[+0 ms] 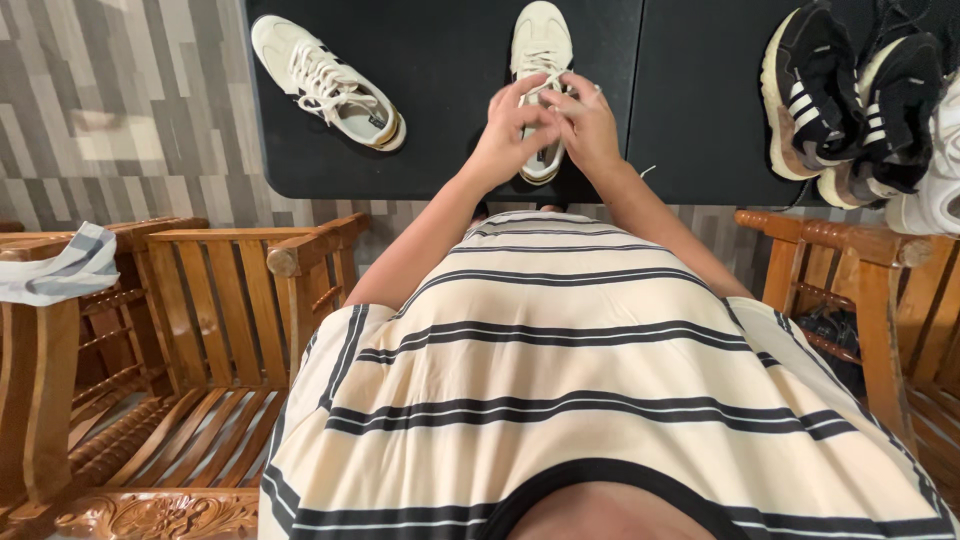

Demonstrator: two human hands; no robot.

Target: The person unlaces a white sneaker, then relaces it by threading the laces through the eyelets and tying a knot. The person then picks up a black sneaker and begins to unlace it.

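A cream sneaker (540,40) stands on the black table (450,100) with its toe pointing away from me. Both my hands are over its laced middle. My left hand (505,135) pinches the white laces from the left side. My right hand (587,125) grips the laces from the right, fingers curled in toward the left hand. A lace end (646,172) hangs off near my right wrist. The matching cream sneaker (328,85) lies at an angle to the left, laces loose, untouched.
Several black and white sneakers (850,100) are piled at the table's right end. Wooden chairs (230,330) stand on my left, another wooden chair (860,300) on my right. A striped cloth (60,265) drapes over the far left chair's arm.
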